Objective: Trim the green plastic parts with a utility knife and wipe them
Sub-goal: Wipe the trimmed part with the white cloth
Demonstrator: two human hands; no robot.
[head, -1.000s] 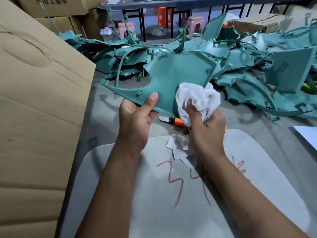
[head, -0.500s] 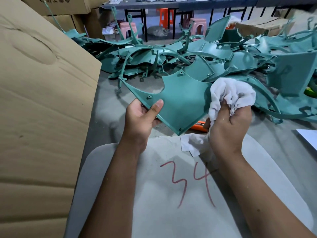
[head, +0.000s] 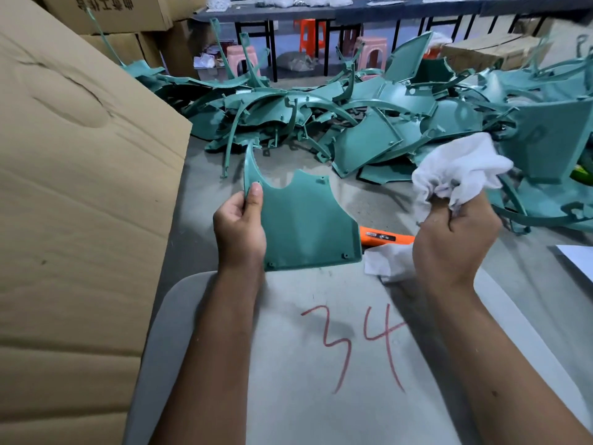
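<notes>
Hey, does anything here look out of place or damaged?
Mostly no. The orange utility knife lies on the table partly hidden behind the held green part; whether its blade is out cannot be seen. The pile of green parts is jumbled, none visibly broken.

A person's left hand (head: pixel 239 231) pinches a flat green plastic panel (head: pixel 303 224) by its left edge, thumb on its face, holding it upright above a grey desk (head: pixel 529 284). The right hand (head: pixel 455 239), apart from the panel, grips a bunched white cloth (head: pixel 462 170). An orange utility knife (head: pixel 385 238) lies on the desk between the hands, partly hidden behind the panel. A pile of green plastic parts (head: pixel 369 123) covers the desk beyond. A grey board (head: pixel 321 364) marked "34" in red lies nearest; cardboard boxes (head: pixel 80 187) stand at left.
</notes>
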